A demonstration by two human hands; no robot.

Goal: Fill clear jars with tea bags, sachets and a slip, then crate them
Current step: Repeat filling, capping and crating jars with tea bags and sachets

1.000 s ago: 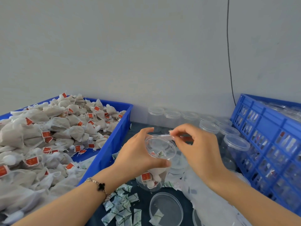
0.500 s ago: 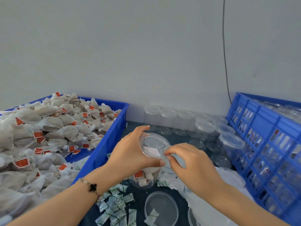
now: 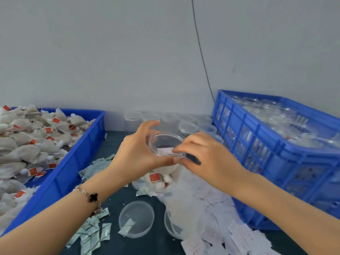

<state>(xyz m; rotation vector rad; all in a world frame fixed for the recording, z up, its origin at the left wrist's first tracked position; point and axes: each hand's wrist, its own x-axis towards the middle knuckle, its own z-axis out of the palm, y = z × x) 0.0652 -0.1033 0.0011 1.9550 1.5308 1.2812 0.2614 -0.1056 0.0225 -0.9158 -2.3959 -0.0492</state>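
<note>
- While the clear jar is held up over the desk, it is gripped round its side by the left hand, with the fingers curled about it.
- Tea bags with red tags can be seen through the jar's lower part, and a white slip lies just inside the open top.
- The rim is pinched by the fingertips of the right hand, right where the slip sits, so the slip seems to be tucked in now.
- The jar is thin plastic and looks light, smooth and a bit slippery, so it is best held round the middle and not squeezed hard.
- The slip is soft paper and can bend or slide out; it is best pushed down flat with gentle fingertips.
- A loose lid lies on the desk below, beside small sachets and a heap of slips.
- More tea bags are piled in the blue tray on the left.
- Filled jars are stacked in the blue crate on the right, near the jar in hand.
</note>
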